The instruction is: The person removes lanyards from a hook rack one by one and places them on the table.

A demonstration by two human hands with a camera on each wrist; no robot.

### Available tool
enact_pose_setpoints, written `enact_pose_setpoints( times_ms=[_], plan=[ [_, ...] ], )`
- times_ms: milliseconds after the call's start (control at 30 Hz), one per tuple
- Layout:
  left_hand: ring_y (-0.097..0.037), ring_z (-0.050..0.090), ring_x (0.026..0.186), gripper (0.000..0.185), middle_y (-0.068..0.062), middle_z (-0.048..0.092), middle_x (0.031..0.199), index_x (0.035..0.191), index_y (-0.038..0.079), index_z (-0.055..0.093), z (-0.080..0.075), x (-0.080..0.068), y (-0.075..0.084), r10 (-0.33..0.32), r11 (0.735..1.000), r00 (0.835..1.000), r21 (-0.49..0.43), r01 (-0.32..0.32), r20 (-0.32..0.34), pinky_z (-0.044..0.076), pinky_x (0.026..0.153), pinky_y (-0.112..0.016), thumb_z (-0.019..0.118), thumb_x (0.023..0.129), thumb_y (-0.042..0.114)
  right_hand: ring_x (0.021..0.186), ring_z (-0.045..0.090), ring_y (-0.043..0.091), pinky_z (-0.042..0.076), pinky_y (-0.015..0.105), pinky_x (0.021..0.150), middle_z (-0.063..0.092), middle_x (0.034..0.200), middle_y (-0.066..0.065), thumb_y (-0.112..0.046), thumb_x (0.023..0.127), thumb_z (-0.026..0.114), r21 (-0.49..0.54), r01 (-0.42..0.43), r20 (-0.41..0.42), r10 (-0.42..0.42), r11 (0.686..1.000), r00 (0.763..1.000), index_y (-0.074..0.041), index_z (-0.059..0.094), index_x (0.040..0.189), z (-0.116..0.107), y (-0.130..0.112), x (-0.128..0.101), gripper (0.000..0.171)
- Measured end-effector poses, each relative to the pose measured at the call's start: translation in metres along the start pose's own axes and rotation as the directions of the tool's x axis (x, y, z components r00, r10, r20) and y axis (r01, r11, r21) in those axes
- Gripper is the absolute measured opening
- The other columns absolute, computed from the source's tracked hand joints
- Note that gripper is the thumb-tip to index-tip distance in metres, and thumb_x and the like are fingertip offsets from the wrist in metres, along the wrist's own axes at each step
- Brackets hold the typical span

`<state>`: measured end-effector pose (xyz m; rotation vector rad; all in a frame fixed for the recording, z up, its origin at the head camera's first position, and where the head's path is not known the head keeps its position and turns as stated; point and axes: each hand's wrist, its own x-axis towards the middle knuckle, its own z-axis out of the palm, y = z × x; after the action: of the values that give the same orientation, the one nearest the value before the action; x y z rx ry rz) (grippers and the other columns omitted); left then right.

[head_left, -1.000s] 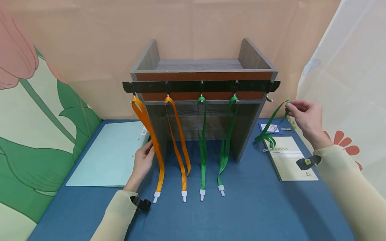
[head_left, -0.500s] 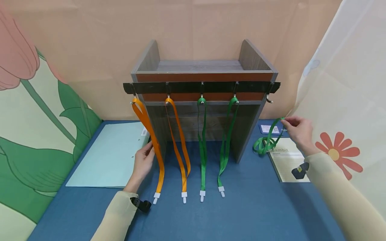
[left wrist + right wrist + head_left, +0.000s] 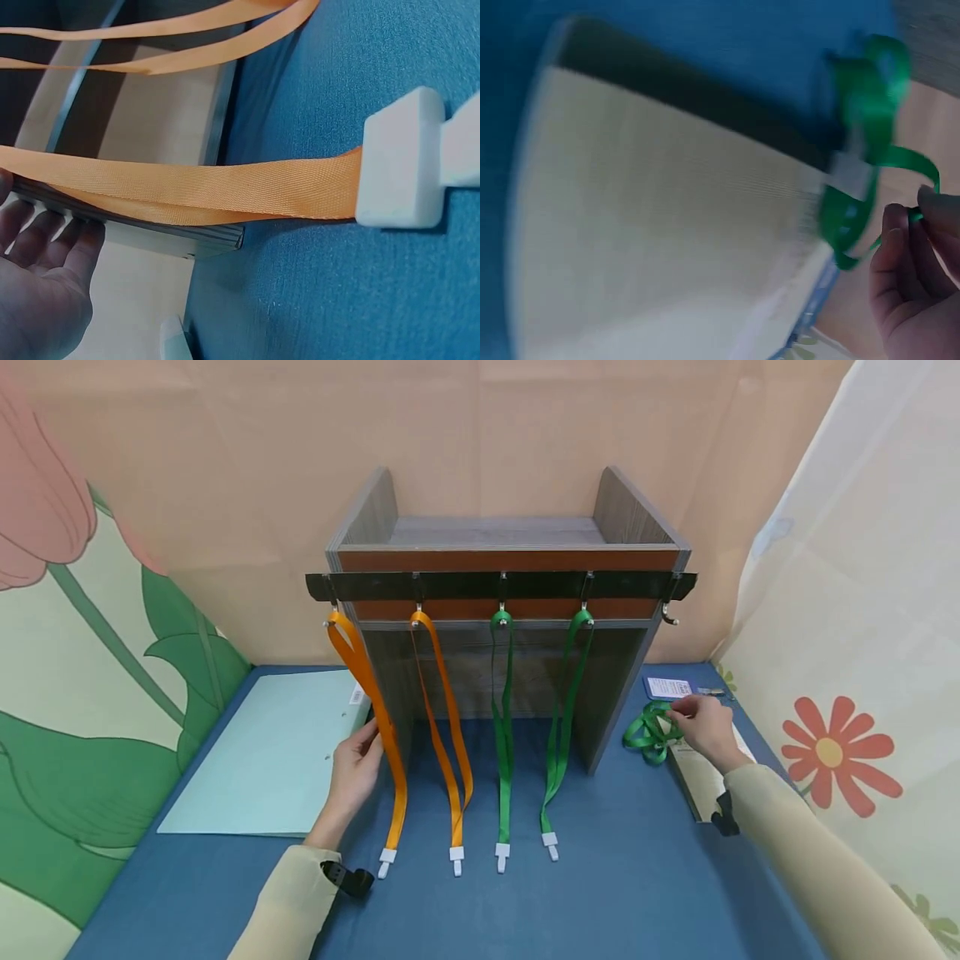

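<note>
In the head view my right hand (image 3: 705,729) pinches a green lanyard (image 3: 651,735) between thumb and fingertips. Its coiled loops hang beside and over the far left corner of a notebook (image 3: 695,777). The right wrist view shows the green strap (image 3: 862,105) blurred, with a pale clip among the loops. My left hand (image 3: 355,772) rests its fingertips against the left side panel of a grey wooden shelf (image 3: 622,681), behind the leftmost orange lanyard (image 3: 367,681). In the left wrist view the fingers (image 3: 84,251) touch that panel's edge beside the orange strap.
A black hook rail (image 3: 461,586) spans the shelf front. From it hang another orange lanyard (image 3: 453,727) and two green lanyards (image 3: 504,727), clips downward. The far-right hook (image 3: 667,615) carries nothing. A pale blue folder (image 3: 255,752) lies left; a blue badge card (image 3: 669,688) lies behind the notebook.
My right hand has come down and leftward, holding the green lanyard, whose strap has gathered into a tighter bundle near the notebook. My left hand stays at the shelf's side.
</note>
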<state>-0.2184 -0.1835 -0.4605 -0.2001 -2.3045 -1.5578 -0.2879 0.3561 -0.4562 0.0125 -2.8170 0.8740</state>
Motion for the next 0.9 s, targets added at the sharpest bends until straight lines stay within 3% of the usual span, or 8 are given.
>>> enact_pose_setpoints(
  times_ms=[233,567,733,900],
  plan=[
    [-0.022,0.059,0.091,0.037,-0.012,0.064,0.119,0.132,0.004,0.058,0.001,-0.004,-0.002,0.018,1.0,1.0,-0.011,-0.018,0.0,0.048,0.077,-0.017,0.051,0.1,0.022,0.077,0.059,0.03,0.048,0.04,0.062,0.067,0.087,0.019,-0.01,0.086,0.068,-0.049,0.036,0.117,-0.03,0.998,0.993,0.007,0.067,0.095,0.019,0.014,-0.007,0.019],
    [-0.024,0.059,0.092,0.036,-0.012,0.064,0.118,0.131,0.004,0.058,0.0,-0.001,-0.003,0.036,0.999,0.999,-0.01,-0.036,-0.006,0.048,0.078,-0.018,0.051,0.1,0.021,0.081,0.064,0.032,0.051,0.036,0.06,0.068,0.091,0.02,-0.004,0.079,0.073,0.001,0.076,0.134,-0.075,0.997,0.988,0.008,0.067,0.101,0.003,-0.005,-0.012,0.025],
    [-0.023,0.06,0.091,0.036,-0.012,0.064,0.118,0.131,0.004,0.058,0.0,-0.001,-0.001,0.023,1.0,1.0,-0.017,-0.023,-0.008,0.048,0.078,-0.017,0.053,0.1,0.022,0.079,0.062,0.029,0.052,0.032,0.059,0.068,0.091,0.015,-0.007,0.082,0.073,0.011,0.16,0.116,-0.16,0.987,0.98,0.002,0.069,0.1,-0.018,-0.031,-0.018,0.021],
    [-0.022,0.06,0.091,0.035,-0.011,0.064,0.117,0.131,0.004,0.059,-0.001,0.0,-0.001,0.026,1.0,1.0,-0.017,-0.026,-0.008,0.048,0.077,-0.017,0.053,0.1,0.02,0.07,0.061,0.02,0.051,0.026,0.055,0.068,0.084,0.005,-0.013,0.082,0.077,0.062,0.267,0.005,-0.268,0.962,0.963,-0.007,0.072,0.094,-0.043,-0.078,-0.035,0.015]
  ],
)
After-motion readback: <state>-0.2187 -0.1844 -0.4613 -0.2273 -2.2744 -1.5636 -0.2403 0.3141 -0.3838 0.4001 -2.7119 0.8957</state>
